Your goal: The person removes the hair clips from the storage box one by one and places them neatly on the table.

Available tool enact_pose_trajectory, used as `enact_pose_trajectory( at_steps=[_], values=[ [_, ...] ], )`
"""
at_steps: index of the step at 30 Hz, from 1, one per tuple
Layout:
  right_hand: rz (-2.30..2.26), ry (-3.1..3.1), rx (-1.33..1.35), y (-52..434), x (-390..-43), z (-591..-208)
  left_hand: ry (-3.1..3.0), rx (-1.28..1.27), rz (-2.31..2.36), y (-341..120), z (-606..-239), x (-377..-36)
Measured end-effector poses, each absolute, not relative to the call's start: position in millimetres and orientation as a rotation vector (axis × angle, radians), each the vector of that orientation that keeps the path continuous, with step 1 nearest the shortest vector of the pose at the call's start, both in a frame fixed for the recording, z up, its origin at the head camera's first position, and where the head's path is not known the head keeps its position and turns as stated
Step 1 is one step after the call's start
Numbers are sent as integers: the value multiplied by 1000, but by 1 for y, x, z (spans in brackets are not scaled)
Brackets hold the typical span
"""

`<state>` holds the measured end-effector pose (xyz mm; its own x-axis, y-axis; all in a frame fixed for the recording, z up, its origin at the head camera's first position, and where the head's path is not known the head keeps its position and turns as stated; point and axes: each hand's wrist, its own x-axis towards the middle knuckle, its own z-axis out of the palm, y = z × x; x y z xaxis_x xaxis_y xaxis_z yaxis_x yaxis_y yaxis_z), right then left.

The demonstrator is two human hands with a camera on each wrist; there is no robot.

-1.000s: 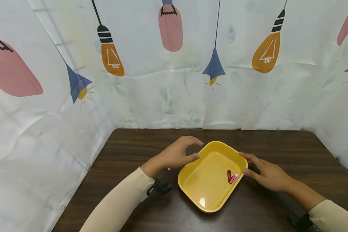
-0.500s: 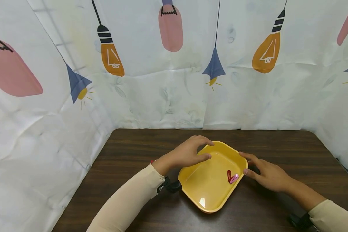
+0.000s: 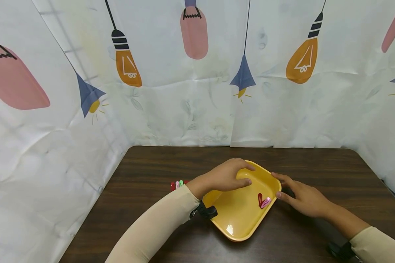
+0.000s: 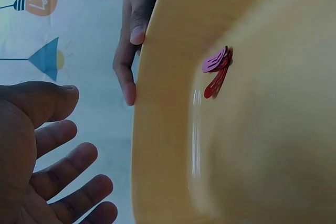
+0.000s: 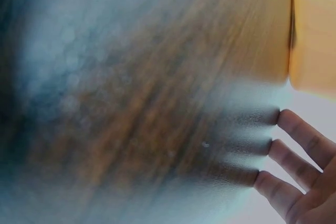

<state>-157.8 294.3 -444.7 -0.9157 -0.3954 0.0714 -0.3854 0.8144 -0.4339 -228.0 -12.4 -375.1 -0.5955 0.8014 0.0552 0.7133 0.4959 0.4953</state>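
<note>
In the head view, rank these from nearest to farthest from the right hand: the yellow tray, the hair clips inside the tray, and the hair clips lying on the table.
1. Yellow tray: its right rim sits at the fingertips of the right hand.
2. Hair clips in the tray: red and pink, just inside that right rim.
3. Hair clips on the table: far left, beyond the left hand.

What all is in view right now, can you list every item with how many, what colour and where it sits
tray: one, yellow, middle of the table
hair clips in the tray: two, red and pink, touching, by its right wall
hair clips on the table: a few, red, pink and green, left of the tray
table: one, dark brown wood
backdrop: white cloth with lamp prints, behind and at both sides
left hand: over the tray's far left part, fingers loosely curved, holding nothing
right hand: fingers straight against the tray's right rim
</note>
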Motion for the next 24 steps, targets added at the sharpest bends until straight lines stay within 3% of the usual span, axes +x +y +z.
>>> enact_pose_trajectory(
  at_steps=[24],
  values=[
    [-726, 2956, -652, 294, -158, -442, 2505, 1359, 597, 24, -400, -233]
  ],
)
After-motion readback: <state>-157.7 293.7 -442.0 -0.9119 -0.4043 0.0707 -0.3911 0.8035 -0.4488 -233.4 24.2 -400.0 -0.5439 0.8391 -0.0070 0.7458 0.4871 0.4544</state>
